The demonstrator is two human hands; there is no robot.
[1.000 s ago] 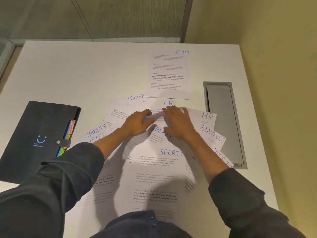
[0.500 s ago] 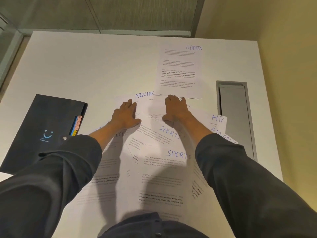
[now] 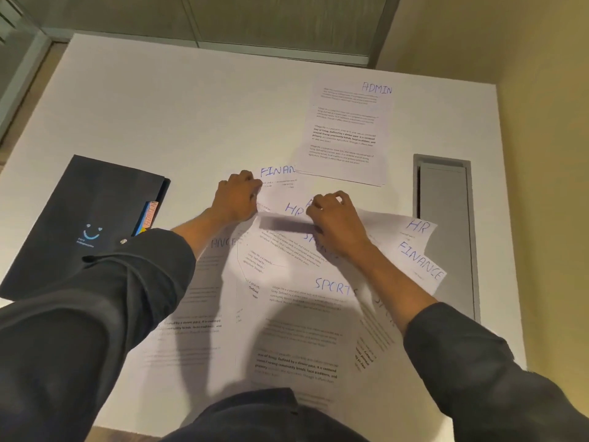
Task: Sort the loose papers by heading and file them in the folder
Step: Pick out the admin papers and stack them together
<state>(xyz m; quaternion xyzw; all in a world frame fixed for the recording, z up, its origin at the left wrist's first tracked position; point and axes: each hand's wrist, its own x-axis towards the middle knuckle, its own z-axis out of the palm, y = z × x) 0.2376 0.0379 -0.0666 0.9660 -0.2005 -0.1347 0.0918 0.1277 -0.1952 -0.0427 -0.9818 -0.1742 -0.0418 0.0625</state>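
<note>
Several loose papers headed SPORTS, HR and FINANCE fan out over the white table. An ADMIN pile lies apart at the back. My left hand and my right hand both have curled fingers pinching the top edge of one sheet headed HR, whose edge is lifted off the pile. A FINAN sheet lies just beyond it. The dark folder with coloured tabs lies shut at the left.
A grey cable hatch is set into the table at the right. A yellow wall rises right of the table and a glass partition runs behind it. Bare table surface lies at the back left.
Both hands went from pressing flat on the papers to curling onto the top edge of an HR sheet, which now lifts. The camera has moved closer.
</note>
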